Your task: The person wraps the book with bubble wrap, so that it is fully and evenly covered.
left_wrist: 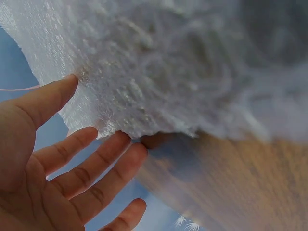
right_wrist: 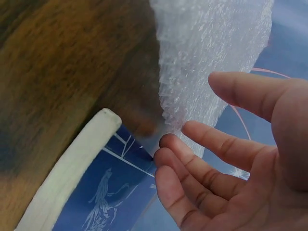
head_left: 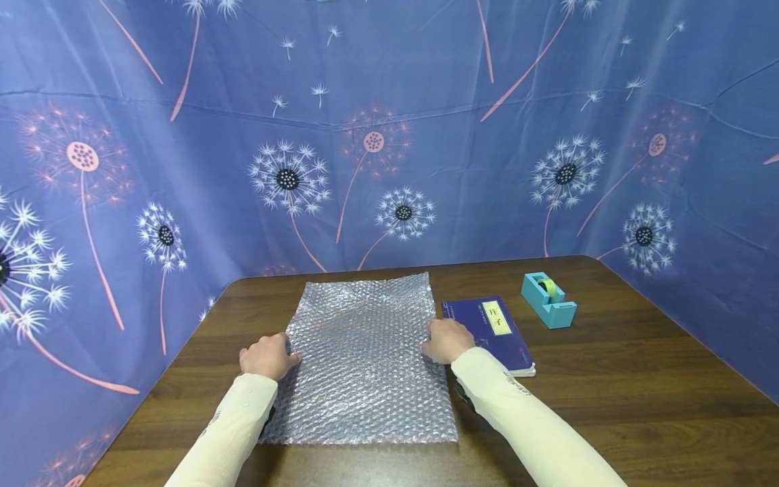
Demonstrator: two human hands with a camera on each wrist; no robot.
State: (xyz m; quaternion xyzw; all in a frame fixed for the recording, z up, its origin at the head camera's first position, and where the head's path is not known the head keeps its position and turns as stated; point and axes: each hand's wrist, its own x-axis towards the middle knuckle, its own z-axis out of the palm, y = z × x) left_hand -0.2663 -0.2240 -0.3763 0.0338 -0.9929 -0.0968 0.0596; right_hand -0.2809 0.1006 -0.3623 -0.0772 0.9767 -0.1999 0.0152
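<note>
A sheet of bubble wrap [head_left: 368,365] lies spread on the wooden table, its far right corner slightly raised. At its left edge is my left hand [head_left: 268,356]. The left wrist view has that thumb [left_wrist: 57,94] over the bubble wrap [left_wrist: 110,57], with loosely extended fingers [left_wrist: 103,168] along the border. My right hand [head_left: 448,340] is at the opposite edge, between the wrap and a blue book [head_left: 487,331]. In the right wrist view its thumb [right_wrist: 245,91] is spread apart from the fingers [right_wrist: 207,178], whose tips are right by the wrap's edge [right_wrist: 168,106].
To the right of the book stands a turquoise tape dispenser [head_left: 550,301] with a yellowish roll. The dark wooden table [head_left: 639,379] reaches back to a blue curtain [head_left: 462,155] with a dandelion print. The book's white page edge [right_wrist: 67,168] faces the right wrist camera.
</note>
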